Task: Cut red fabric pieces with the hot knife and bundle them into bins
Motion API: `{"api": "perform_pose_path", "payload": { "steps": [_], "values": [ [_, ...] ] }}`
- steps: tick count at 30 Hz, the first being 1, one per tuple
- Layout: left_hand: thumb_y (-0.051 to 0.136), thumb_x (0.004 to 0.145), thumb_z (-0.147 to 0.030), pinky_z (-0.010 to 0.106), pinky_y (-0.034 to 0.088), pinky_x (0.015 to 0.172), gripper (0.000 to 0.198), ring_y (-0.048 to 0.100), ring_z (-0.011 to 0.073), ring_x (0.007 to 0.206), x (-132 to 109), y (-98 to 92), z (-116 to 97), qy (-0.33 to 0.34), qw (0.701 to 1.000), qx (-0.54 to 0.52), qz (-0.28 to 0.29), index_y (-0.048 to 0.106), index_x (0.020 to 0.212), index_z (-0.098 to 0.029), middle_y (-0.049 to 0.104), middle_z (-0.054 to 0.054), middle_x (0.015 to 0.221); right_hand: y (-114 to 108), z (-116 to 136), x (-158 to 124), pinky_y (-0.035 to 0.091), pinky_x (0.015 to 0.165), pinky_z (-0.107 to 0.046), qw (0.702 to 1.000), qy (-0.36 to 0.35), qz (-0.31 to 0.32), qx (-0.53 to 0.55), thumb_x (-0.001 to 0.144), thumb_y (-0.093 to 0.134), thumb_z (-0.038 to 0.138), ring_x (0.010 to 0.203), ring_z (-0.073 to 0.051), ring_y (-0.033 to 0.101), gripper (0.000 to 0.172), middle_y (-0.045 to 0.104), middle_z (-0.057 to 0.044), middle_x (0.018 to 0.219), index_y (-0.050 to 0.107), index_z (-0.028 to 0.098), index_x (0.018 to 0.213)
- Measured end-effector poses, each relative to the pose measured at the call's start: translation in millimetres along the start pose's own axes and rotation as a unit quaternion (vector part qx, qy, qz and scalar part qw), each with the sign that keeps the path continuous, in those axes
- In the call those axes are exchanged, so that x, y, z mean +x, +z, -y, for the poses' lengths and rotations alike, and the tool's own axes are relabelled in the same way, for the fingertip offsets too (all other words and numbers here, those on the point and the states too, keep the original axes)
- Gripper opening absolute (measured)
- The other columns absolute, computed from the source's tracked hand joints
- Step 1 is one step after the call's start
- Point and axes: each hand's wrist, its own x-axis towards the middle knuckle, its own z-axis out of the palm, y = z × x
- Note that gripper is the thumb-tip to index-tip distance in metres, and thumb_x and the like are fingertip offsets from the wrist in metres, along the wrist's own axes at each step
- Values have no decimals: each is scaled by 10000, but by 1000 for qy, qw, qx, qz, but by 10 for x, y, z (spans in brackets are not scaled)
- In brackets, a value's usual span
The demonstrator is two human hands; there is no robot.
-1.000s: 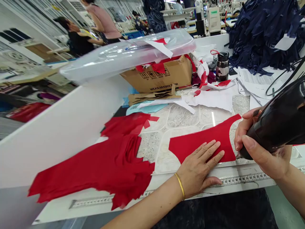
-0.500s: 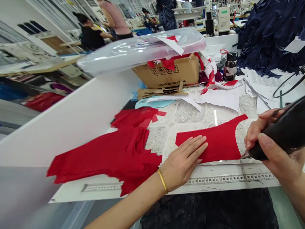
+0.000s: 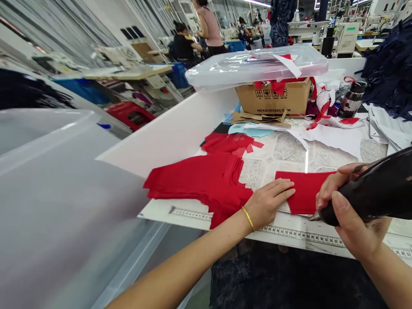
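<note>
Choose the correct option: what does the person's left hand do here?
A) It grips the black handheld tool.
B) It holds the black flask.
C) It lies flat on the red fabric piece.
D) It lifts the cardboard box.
C. The left hand rests flat on the red fabric piece, while the right hand grips the black handheld tool.

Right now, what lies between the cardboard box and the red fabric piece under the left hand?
In the head view, flattened cardboard, white paper and stone-patterned work surface lie between the cardboard box and the red fabric piece.
</note>
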Motion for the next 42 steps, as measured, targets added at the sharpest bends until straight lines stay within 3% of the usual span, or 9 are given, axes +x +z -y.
{"api": "perform_pose_path", "payload": {
  "steps": [7, 13, 21, 27, 31, 42],
  "values": [
    [386, 817, 12, 440, 490, 1093, 497, 516, 234, 1317, 6, 13, -12, -18, 1000, -12, -2, 604, 1240, -133, 617, 129, 1335, 332, 2, 79, 541, 656, -443, 999, -17, -27, -10, 871, 597, 374, 630, -210, 597, 190, 552, 24, 666, 516, 302, 1028],
    [393, 809, 7, 426, 486, 1093, 485, 542, 225, 1284, 12, 29, -3, -7, 1000, -4, -5, 617, 1215, -137, 637, 119, 1303, 368, 26, 104, 483, 510, -325, 995, 3, -16, 94, 880, 630, 294, 507, -138, 533, 226, 557, 51, 663, 501, 269, 1064],
    [415, 793, 5, 439, 499, 1074, 487, 545, 240, 1278, -15, 81, 35, 20, 999, -3, -34, 588, 1235, -102, 628, 146, 1299, 419, 3, 96, 492, 525, -311, 994, -6, -34, 104, 855, 663, 252, 549, -135, 573, 196, 599, 47, 682, 534, 232, 1002],
    [416, 793, 7, 462, 515, 1050, 506, 520, 247, 1298, -17, 56, 31, 44, 998, -2, -52, 567, 1257, -128, 601, 153, 1321, 265, 43, 97, 498, 536, -320, 994, 1, -29, 107, 852, 665, 245, 552, -141, 577, 235, 611, 51, 669, 533, 242, 1045],
    [408, 817, 5, 452, 534, 1022, 465, 531, 236, 1275, -5, 32, 25, 69, 996, -10, -51, 593, 1214, -151, 609, 150, 1294, 138, 75, 138, 480, 496, -306, 994, -22, -64, 89, 835, 675, 240, 508, -135, 560, 213, 598, 57, 632, 551, 236, 1008],
    [384, 832, 33, 418, 576, 955, 445, 562, 217, 1221, 15, 29, 21, 87, 994, -30, -54, 623, 1146, -171, 636, 138, 1228, 90, 39, 123, 499, 501, -304, 995, -10, -70, 67, 836, 689, 278, 508, -137, 575, 207, 591, 63, 616, 539, 236, 972]
  ]
}}
